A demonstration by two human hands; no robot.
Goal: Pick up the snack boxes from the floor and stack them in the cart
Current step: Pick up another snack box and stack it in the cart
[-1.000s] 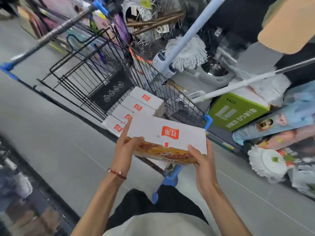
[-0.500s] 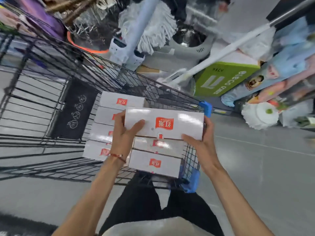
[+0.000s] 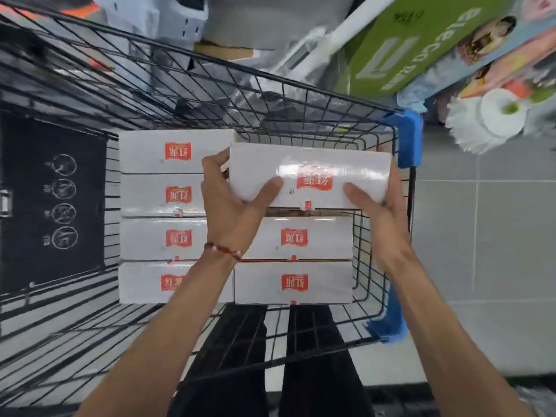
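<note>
A white snack box [image 3: 310, 173] with a red label is held flat inside the black wire cart [image 3: 301, 94], above the right-hand column of boxes. My left hand [image 3: 231, 203] grips its left end and my right hand [image 3: 376, 212] grips its right end. Below it lie two white boxes [image 3: 293, 260] in the right column. Several more identical boxes [image 3: 164, 216] fill the left column side by side on the cart floor.
The cart has blue corner bumpers [image 3: 407, 136] and a black sign panel [image 3: 54, 203] at its left end. Beyond the cart lie a green carton [image 3: 403, 46], a white mop head [image 3: 493, 118] and a white pole [image 3: 346, 37]. Grey tiled floor [image 3: 481, 236] lies to the right.
The view has tilted down over the cart. Both hands have carried the box from in front of the cart down into the basket, above the right column.
</note>
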